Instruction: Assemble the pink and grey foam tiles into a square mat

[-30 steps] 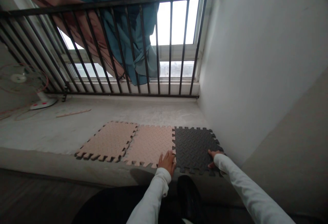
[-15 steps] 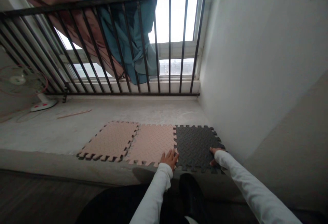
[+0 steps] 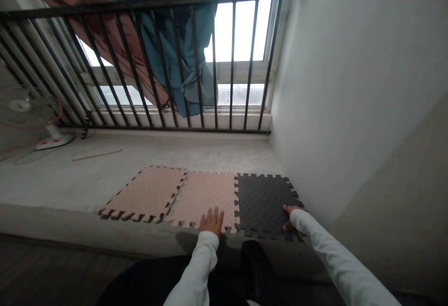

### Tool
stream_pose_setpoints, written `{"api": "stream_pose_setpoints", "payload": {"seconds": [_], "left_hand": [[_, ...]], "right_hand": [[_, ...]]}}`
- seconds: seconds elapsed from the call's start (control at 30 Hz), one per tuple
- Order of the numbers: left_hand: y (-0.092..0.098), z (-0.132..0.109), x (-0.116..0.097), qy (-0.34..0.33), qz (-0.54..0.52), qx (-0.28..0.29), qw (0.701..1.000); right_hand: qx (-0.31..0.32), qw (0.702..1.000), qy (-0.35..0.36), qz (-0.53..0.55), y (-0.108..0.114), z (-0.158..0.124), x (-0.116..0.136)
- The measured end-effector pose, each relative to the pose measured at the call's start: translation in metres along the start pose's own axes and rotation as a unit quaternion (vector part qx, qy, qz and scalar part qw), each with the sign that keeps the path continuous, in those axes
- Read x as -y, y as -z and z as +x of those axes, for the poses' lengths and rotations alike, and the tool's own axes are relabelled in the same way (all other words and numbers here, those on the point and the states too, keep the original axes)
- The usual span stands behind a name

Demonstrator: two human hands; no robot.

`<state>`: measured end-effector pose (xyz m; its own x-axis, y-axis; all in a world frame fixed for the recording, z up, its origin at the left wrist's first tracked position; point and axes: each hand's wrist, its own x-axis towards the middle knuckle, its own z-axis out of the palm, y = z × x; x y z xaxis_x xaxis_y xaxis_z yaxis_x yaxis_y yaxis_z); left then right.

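Observation:
Three foam puzzle mats lie in a row on a pale ledge. My left hand (image 3: 212,221) rests flat, fingers apart, on the near part of the middle pink mat (image 3: 206,191). The right one is a black mat (image 3: 262,198), its toothed left side against the middle mat. My right hand (image 3: 290,215) touches the black mat near its right side, thumb and finger spread and pointing left; its other fingers are partly hidden. At the left, another pink mat (image 3: 147,189) with dark toothed edges lies beside the middle one, the seam between them looking uneven.
A dark metal railing (image 3: 154,3) runs before the window, with a teal and pink curtain (image 3: 182,40) behind it. A fan (image 3: 52,140) stands at far left, near a thin stick (image 3: 97,155). A white wall (image 3: 350,86) rises at right. The ledge (image 3: 52,180) drops off toward me.
My left hand has moved left from the seam beside the black mat onto the middle pink mat. My right hand stays on the black mat. The view has shifted slightly.

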<state>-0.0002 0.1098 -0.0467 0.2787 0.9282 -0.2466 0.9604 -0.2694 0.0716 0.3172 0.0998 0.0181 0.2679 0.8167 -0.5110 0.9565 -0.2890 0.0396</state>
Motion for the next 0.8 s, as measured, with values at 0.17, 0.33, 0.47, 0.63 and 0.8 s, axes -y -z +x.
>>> {"api": "stream_pose_setpoints", "payload": {"seconds": [0.17,0.33,0.47,0.63,0.8], "left_hand": [[-0.001,0.002,0.005,-0.02,-0.011,0.004,1.0],[0.014,0.003,0.008,-0.032,-0.008,0.056,0.998],[0.017,0.005,0.01,-0.037,-0.016,0.072,0.997],[0.009,0.005,0.01,-0.042,-0.033,0.042,0.998],[0.014,0.003,0.003,-0.037,-0.051,0.048,0.997]], "right_hand": [[0.01,1.0,0.001,-0.013,0.006,-0.007,0.003],[0.015,1.0,-0.005,-0.017,0.004,-0.007,0.002],[0.015,1.0,-0.005,-0.022,0.003,-0.007,0.002],[0.016,0.999,-0.007,-0.032,0.005,-0.007,0.002],[-0.01,0.999,-0.012,-0.034,0.004,-0.003,0.007]]}}
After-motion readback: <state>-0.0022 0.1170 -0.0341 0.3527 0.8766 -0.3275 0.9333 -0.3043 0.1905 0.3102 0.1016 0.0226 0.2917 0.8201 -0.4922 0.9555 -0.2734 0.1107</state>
